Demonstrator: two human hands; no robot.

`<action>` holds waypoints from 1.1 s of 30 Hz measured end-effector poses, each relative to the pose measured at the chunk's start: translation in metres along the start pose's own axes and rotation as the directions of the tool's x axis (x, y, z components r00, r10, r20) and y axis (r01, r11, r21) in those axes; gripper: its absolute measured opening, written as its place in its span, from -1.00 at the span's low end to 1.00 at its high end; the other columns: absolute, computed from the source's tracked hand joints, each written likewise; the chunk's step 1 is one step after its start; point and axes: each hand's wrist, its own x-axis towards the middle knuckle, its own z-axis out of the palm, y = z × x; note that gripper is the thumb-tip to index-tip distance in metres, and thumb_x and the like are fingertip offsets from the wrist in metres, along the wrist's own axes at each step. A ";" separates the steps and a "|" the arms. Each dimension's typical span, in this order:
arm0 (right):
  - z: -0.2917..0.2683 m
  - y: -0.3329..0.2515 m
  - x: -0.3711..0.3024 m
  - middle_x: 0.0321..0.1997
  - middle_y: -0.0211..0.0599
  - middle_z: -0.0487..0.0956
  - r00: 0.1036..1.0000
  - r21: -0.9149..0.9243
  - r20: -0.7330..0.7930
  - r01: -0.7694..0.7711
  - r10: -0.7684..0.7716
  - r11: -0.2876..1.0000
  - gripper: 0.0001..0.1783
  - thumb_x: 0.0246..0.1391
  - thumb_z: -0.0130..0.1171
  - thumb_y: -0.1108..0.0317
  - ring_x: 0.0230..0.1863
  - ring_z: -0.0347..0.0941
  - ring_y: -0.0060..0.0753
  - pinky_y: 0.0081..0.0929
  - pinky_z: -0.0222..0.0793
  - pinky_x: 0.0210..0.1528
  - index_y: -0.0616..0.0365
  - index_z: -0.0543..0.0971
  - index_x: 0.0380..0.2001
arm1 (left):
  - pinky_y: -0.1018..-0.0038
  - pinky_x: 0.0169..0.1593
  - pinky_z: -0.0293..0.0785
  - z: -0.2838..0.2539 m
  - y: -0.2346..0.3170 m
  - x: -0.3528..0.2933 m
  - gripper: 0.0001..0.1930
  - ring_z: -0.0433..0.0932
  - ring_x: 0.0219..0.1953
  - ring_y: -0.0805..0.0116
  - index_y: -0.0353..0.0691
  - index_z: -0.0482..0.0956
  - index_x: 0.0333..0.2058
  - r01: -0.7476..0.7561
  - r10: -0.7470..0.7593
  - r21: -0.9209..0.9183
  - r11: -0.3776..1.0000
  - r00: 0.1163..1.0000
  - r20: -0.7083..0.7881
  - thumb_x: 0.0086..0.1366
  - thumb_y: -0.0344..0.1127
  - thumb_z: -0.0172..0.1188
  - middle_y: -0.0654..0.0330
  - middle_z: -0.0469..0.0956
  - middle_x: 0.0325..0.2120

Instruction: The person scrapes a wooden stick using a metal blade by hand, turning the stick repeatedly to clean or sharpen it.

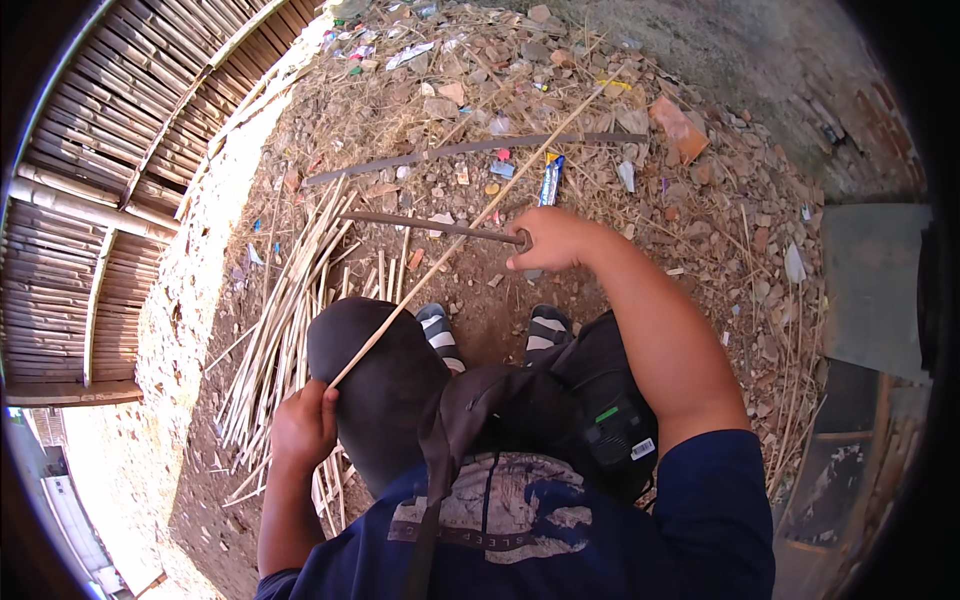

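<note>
My left hand (303,425) is closed around the near end of a long, thin bamboo strip (425,280). The strip slants up and away to the right, past my knee, over the littered ground. In my right hand (552,240) is a knife (420,224), gripped at its right end, its narrow dark blade pointing left. Blade and strip cross a little left of my right fist; whether they touch I cannot tell. On the ground to the left lies a loose heap of pale bamboo strips (285,320), partly hidden behind my dark-covered knee.
A long, dark, slightly curved strip (430,155) lies across the rubble ahead. Broken brick (678,130) and scraps of litter cover the dirt. A bamboo slat structure (100,130) stands at the left, a rough wall (760,80) at the far right, and a grey panel (872,285) below it.
</note>
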 end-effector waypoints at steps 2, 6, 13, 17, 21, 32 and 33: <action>0.001 0.015 0.002 -0.48 -0.15 0.58 0.996 0.107 -0.007 -0.089 0.090 0.990 -0.44 -0.09 0.37 0.01 -0.47 0.53 -0.29 -0.35 0.44 -0.40 0.26 0.58 -0.16 | -0.05 -0.45 0.36 0.000 0.004 -0.003 -0.77 0.51 -0.51 -0.23 -0.21 0.41 -0.37 0.022 -0.022 0.041 0.999 1.000 -0.003 0.41 -0.18 0.01 -0.10 0.52 -0.56; -0.015 0.020 -0.001 -0.34 -0.02 0.60 0.953 0.183 -0.090 -0.269 0.288 0.946 -0.32 -0.10 0.36 0.02 -0.36 0.57 -0.20 -0.30 0.47 -0.27 0.33 0.52 -0.02 | -0.04 -0.44 0.37 -0.005 0.010 0.000 -0.75 0.51 -0.51 -0.22 -0.21 0.41 -0.38 0.043 -0.042 0.075 0.996 0.999 -0.011 0.41 -0.17 0.01 -0.09 0.53 -0.57; 0.001 -0.023 -0.004 -0.05 0.08 0.60 0.993 -0.115 0.101 -0.055 0.067 0.992 -0.27 -0.14 0.32 0.02 0.00 0.54 0.00 -0.21 0.42 0.08 0.30 0.53 0.06 | -0.03 -0.43 0.39 -0.003 0.005 -0.001 -0.72 0.52 -0.51 -0.20 -0.21 0.41 -0.40 0.032 -0.032 0.097 0.995 0.999 0.003 0.41 -0.14 0.00 -0.09 0.52 -0.58; -0.015 0.019 -0.004 -0.13 0.18 0.61 0.950 0.045 -0.175 -0.256 0.260 0.966 -0.21 -0.15 0.37 -0.02 -0.09 0.58 -0.03 -0.23 0.45 -0.02 0.35 0.51 0.07 | -0.04 -0.42 0.39 -0.007 0.011 0.001 -0.72 0.52 -0.50 -0.21 -0.21 0.42 -0.39 0.046 -0.046 0.086 0.995 0.999 0.001 0.42 -0.14 -0.01 -0.09 0.53 -0.57; -0.011 0.022 -0.007 -0.21 0.13 0.62 0.954 -0.006 -0.144 -0.266 0.262 0.964 -0.28 -0.13 0.36 -0.05 -0.14 0.59 -0.04 -0.18 0.45 -0.09 0.31 0.56 -0.01 | -0.05 -0.42 0.39 -0.005 0.009 0.006 -0.74 0.53 -0.49 -0.22 -0.21 0.44 -0.37 0.032 -0.033 0.074 0.997 0.999 0.020 0.41 -0.15 -0.01 -0.10 0.54 -0.56; -0.020 0.006 -0.008 -0.22 0.04 0.61 0.965 0.040 -0.091 -0.243 0.246 0.969 -0.28 -0.12 0.36 -0.07 -0.11 0.57 -0.04 -0.20 0.45 -0.04 0.23 0.55 0.02 | -0.04 -0.43 0.36 -0.005 0.007 0.003 -0.76 0.51 -0.51 -0.23 -0.24 0.41 -0.42 0.015 -0.015 0.013 1.000 1.000 -0.012 0.40 -0.22 0.02 -0.12 0.51 -0.59; -0.018 0.010 -0.009 -0.20 0.04 0.61 0.953 0.045 -0.169 -0.246 0.250 0.968 -0.27 -0.12 0.36 -0.07 -0.10 0.57 -0.05 -0.20 0.44 -0.03 0.24 0.55 0.02 | -0.04 -0.43 0.36 -0.006 0.007 0.004 -0.75 0.50 -0.51 -0.23 -0.24 0.40 -0.43 0.001 0.000 0.012 1.000 1.000 -0.017 0.40 -0.23 0.02 -0.12 0.51 -0.60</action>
